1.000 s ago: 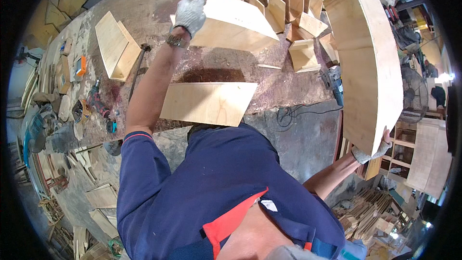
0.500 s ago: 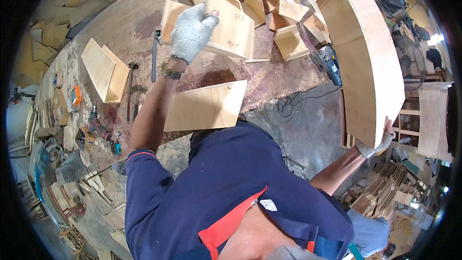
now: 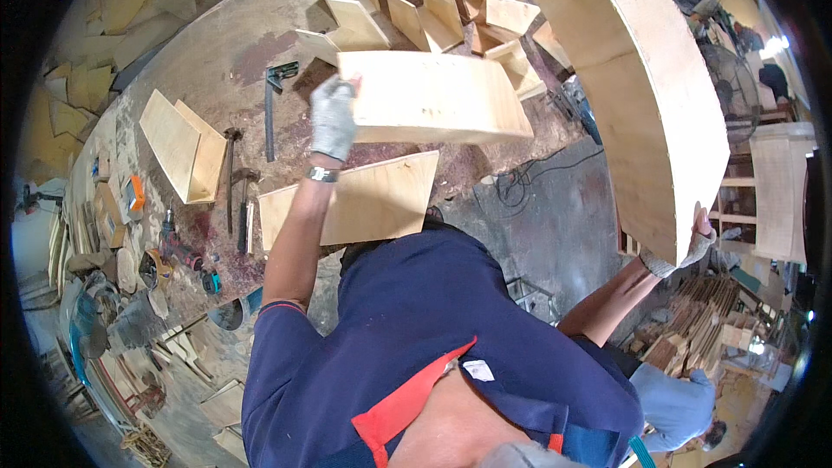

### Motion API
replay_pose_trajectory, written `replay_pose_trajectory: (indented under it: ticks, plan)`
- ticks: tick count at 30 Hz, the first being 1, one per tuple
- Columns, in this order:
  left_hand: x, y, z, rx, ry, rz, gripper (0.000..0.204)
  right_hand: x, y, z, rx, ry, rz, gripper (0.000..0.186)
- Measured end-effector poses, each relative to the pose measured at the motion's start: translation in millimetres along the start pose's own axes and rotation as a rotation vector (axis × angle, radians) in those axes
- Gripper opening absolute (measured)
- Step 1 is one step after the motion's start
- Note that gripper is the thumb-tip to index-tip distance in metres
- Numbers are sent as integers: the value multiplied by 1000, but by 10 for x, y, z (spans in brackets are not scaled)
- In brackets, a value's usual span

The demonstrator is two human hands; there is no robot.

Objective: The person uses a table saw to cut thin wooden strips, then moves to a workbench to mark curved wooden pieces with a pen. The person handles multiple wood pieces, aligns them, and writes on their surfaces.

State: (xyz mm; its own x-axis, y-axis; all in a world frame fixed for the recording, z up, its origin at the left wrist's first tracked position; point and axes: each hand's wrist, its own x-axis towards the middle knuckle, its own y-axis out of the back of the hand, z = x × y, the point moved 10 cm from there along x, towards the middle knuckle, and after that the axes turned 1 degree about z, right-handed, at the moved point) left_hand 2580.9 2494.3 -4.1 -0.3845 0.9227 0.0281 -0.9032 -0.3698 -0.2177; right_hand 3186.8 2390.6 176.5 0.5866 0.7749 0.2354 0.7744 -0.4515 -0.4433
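Across the scuffed worktable [image 3: 243, 39] lie, left to right, a slant-sided box [image 3: 180, 152], a hammer [image 3: 230, 182] and a jumble of wooden parts [image 3: 444, 16] (a power tool [image 3: 574, 104] shows beside the long box [image 3: 680, 95]). The left hand [image 3: 333, 120] has its fingers closed on the left end of a pale wooden piece [image 3: 438, 100], above the worktable; the right hand [image 3: 689, 251] grips the long box's lower end.
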Motion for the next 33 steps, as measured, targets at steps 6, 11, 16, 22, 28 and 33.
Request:
replay_pose_trajectory:
  ticks: [6, 11, 16, 22, 28, 33]
  plan:
    - [149, 585, 546, 145, -187, 129, 22, 22, 148, -42, -26, -16, -12, 66]
    - [109, 407, 434, 233, -135, 105, 27, 16, 123, 66, 14, -49, -36, 57]
    - [-172, 214, 45, 36, -214, 117, 25, -23, 210, 55, 5, -53, -21, 52]
    - [-556, -8, -216, 501, -263, 78, 17, -133, 224, -47, -4, -54, 7, 54]
    - [-312, 229, -565, 21, -14, 90, 16, -156, 121, -120, -19, -19, 18, 54]
    - [120, 840, -1111, -76, 159, 62, 21, -86, 114, -44, -52, 6, 16, 52]
